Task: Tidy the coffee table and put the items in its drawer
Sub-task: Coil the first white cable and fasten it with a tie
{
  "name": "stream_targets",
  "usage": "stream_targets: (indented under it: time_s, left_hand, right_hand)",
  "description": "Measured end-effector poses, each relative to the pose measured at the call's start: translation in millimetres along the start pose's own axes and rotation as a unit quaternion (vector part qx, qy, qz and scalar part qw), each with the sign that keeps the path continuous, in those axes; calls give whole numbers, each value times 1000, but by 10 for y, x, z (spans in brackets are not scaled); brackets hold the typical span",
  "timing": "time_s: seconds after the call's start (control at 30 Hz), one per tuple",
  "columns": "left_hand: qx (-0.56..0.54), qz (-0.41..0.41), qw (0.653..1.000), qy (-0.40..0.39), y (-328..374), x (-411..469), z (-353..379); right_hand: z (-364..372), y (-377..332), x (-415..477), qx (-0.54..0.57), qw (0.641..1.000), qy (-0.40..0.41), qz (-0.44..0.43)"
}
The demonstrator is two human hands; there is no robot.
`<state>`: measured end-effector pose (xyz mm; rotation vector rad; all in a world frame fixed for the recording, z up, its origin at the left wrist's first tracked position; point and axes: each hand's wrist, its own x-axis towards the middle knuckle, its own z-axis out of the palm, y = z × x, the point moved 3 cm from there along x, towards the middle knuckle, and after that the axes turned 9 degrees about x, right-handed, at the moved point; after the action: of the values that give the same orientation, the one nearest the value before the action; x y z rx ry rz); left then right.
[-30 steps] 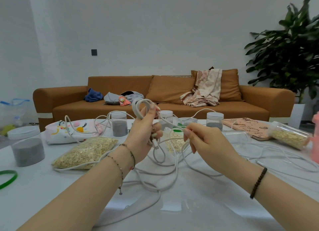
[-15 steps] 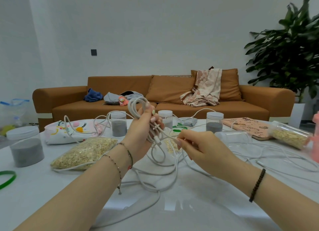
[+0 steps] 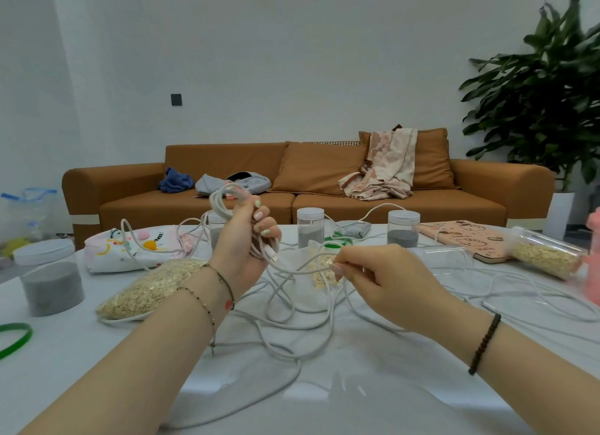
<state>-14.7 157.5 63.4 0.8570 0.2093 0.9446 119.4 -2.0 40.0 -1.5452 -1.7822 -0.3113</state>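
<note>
Left hand [image 3: 248, 239] raised above table [image 3: 324, 402], grasping coiled loops of white cable [image 3: 292, 308]. Right hand [image 3: 380, 282] pinching strand of same cable. Rest of cable tangled on table between forearms, beside bag of oats [image 3: 152, 288].

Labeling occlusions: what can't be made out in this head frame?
- Drawer: nowhere in the head view.
- Pink object: cut off by the right edge.
- Jar: mostly behind the left hand and its cable coil.
- Far end of the cable pinched by the right hand: lost in the tangle.
</note>
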Motion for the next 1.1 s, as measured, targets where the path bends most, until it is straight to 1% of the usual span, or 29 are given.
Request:
stream_targets:
  time_s: [0.1, 0.2, 0.27, 0.3, 0.4, 0.53, 0.63, 0.73, 0.87, 0.97, 1.0, 1.1]
  left_hand:
    - [71, -78, 992, -67, -124, -88, 93]
    - [194, -138, 967, -92, -237, -219, 165]
    - [276, -154, 944, -93, -297, -272, 175]
    - [295, -159, 938, -94, -320, -283, 176]
    - [316, -173, 927, -104, -357, -303, 175]
    - [369, -181, 901, -137, -411, -299, 142]
    - [385, -192, 884, -182, -471, -319, 165]
    - [393, -202, 872, -210, -506, -336, 183]
    - [368, -230, 874, -218, -514, -335, 180]
    - [349, -238, 882, -208, -491, -317, 179]
    - [339, -241, 886, -204, -480, -309, 180]
    - [295, -244, 902, -197, -436, -293, 192]
  right_hand:
    - [5, -4, 2, -39, 998, 42, -14]
    - [-16, 0, -2, -70, 994, 83, -18]
    - [-30, 4, -1, -91, 991, 96, -17]
    - [-30, 1, -1, -103, 989, 100, -19]
    - [-17, -24, 0, -120, 986, 110, -31]
    - [-46, -50, 1, -91, 990, 105, -35]
    - [-50, -57, 8, -74, 992, 101, -35]
    - [-45, -53, 12, -59, 992, 101, -39]
    - [-64, -17, 28, -9, 996, 89, -30]
    - [-109, 25, 63, -2, 995, 101, -19]
    - [-125, 44, 72, 18, 994, 112, -9]
    - [-186, 109, 84, 158, 973, 158, 66]
